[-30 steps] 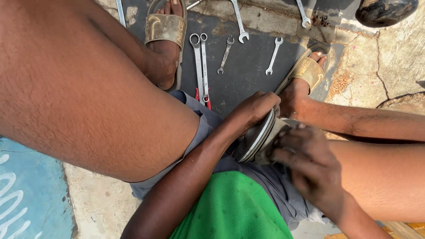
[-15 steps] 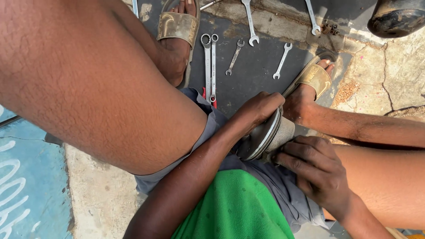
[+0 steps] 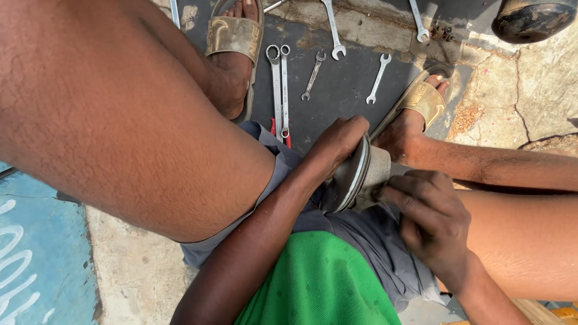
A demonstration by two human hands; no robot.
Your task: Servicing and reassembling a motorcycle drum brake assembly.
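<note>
Gripped between the knees, a round metal pulley-like part is steadied by the left hand curled over its rim while the right hand's fingers close on its hub, spanners laid within reach on the dark mat

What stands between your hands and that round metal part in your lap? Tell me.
Nothing visible. The left hand already lies over the disc rim of the round metal part, and the right hand touches its hub side. Both rest directly on it, between the knees.
</note>
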